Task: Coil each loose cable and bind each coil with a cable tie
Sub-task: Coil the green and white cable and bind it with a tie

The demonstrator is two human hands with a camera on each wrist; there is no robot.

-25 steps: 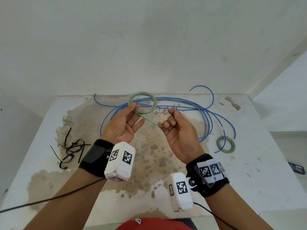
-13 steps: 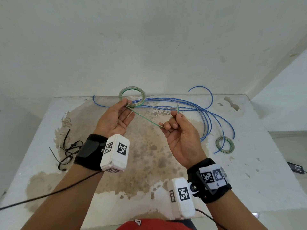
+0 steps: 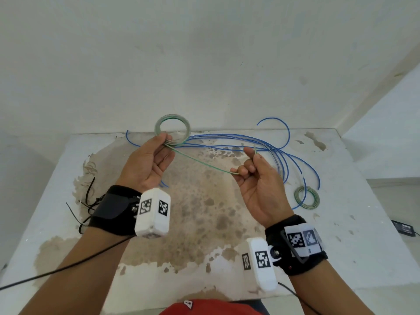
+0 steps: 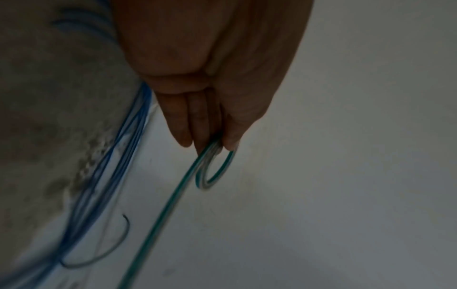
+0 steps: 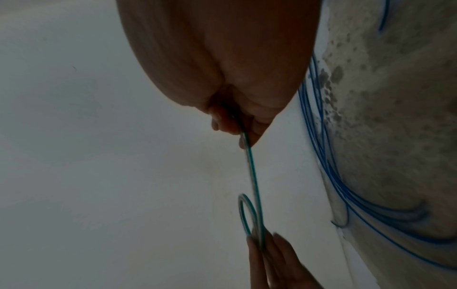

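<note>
My left hand [image 3: 159, 147] pinches a small coil of green-and-white cable [image 3: 172, 130] between thumb and fingers, held up above the table's far edge. The coil [image 4: 214, 168] shows past the fingertips in the left wrist view. A straight free length of that cable [image 3: 201, 162] runs down to my right hand [image 3: 248, 165], whose curled fingers grip it near its end; the tip sticks up by the thumb. In the right wrist view the cable [image 5: 252, 166] leads from my fingers to the coil [image 5: 246, 215]. Loose blue cable [image 3: 261, 146] sprawls on the table behind both hands.
A second small green coil [image 3: 306, 198] lies on the stained white table [image 3: 204, 223] at the right. Black cable ties [image 3: 85, 208] lie in a heap at the left, partly behind my left wrist. A wall stands right behind the table. A dark device [image 3: 403, 228] sits on the floor at the right.
My hands have moved apart: the left went up and left with the coil, the right went right, so the free cable between them is longer and straighter.
</note>
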